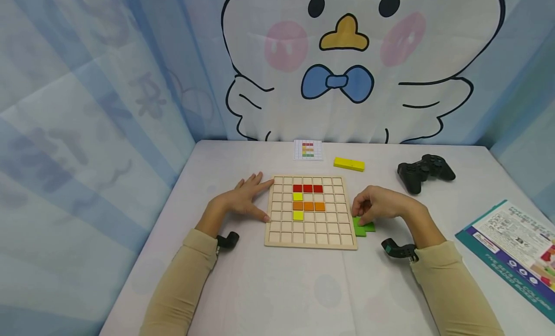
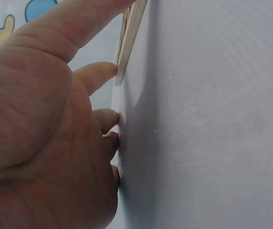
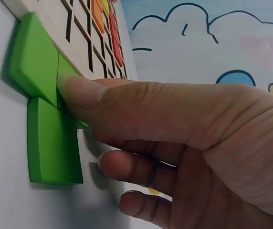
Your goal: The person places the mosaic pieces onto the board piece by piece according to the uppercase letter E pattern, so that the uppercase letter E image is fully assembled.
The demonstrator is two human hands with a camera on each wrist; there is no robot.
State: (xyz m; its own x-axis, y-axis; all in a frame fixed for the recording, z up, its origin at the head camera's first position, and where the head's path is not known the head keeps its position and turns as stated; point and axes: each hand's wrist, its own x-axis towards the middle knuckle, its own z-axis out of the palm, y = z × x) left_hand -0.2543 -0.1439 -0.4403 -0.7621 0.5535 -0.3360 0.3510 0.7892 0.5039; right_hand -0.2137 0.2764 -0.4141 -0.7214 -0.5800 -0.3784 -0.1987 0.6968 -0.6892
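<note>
A wooden grid board [image 1: 286, 227] lies flat in the middle of the table. Set in its cells are three red squares [image 1: 308, 188], three orange squares [image 1: 309, 206] and two yellow squares [image 1: 297, 197]. My left hand [image 1: 243, 199] is spread at the left side, thumb and index fingertips touching the board's edge [image 2: 132, 36]. Beside the right edge lie green blocks [image 1: 360, 231]. My right hand [image 1: 383, 202] pinches one of these, the thumb [image 3: 86, 93] on its face and the fingers curled behind it. In the right wrist view, two other green blocks [image 3: 55, 143] adjoin it.
Behind the board lie a card with a coloured pattern [image 1: 308, 150] and a yellow bar [image 1: 349, 164]. A black game controller [image 1: 426, 171] sits at the back right. A printed teal-edged box or booklet [image 1: 507, 239] lies at the right. A printed curtain [image 1: 347, 119] hangs behind the table.
</note>
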